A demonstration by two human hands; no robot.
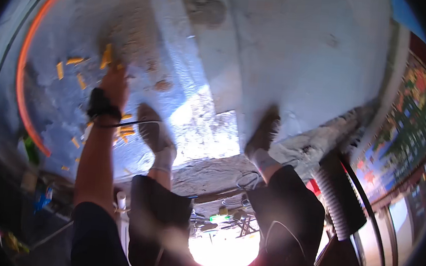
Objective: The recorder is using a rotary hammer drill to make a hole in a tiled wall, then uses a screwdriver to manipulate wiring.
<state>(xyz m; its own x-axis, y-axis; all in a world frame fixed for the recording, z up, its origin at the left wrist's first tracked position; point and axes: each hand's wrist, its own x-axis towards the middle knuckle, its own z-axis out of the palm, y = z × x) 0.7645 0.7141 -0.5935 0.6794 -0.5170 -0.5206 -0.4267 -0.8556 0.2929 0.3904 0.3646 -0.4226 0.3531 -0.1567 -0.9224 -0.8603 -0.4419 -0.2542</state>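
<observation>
My left hand (116,85), blurred by motion and wearing a black wristband (103,104), reaches over the grey-blue surface on the left. Its fingers look closed on a short yellow strip (107,56), which sticks out past the fingertips. Around it lie several more strips: one yellow strip (75,60) lies flat to the left, and another yellow strip (81,81) slants beside the wrist. A small pile of yellow strips (126,131) sits between my forearm and my left shoe. My right hand does not appear.
An orange curved tube (22,65) runs along the left side. My left shoe (154,126) and right shoe (264,130) stand on the surface. A grey ribbed hose (340,195) and a colourful floral panel (401,124) are at the right. Bright sunlight falls between my feet.
</observation>
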